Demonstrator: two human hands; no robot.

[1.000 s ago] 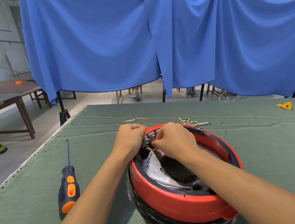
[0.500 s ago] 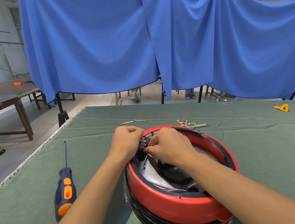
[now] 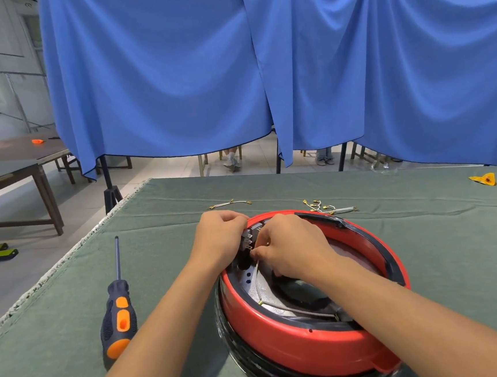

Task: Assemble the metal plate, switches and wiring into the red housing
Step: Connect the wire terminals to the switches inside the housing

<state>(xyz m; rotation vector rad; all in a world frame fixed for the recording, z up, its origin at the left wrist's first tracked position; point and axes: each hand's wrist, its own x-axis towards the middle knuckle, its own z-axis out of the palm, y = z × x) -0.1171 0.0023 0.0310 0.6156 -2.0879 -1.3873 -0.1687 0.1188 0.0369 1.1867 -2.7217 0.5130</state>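
Hands (image 3: pixel 221 238) (image 3: pixel 291 246) have stayed at the round red housing's (image 3: pixel 300 346) far-left rim, fingers pinching the small grey switch block (image 3: pixel 249 237) and thin white wire (image 3: pixel 257 280), so wiring goes on.

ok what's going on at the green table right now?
A person is wiring the round red housing. The left hand grips the grey switch block at the housing's far rim, and the right hand pinches a thin white wire at its terminals. The wire's other end lies loose on the metal plate inside. Spare brass-tipped wires and an orange-and-black screwdriver lie untouched on the cloth.
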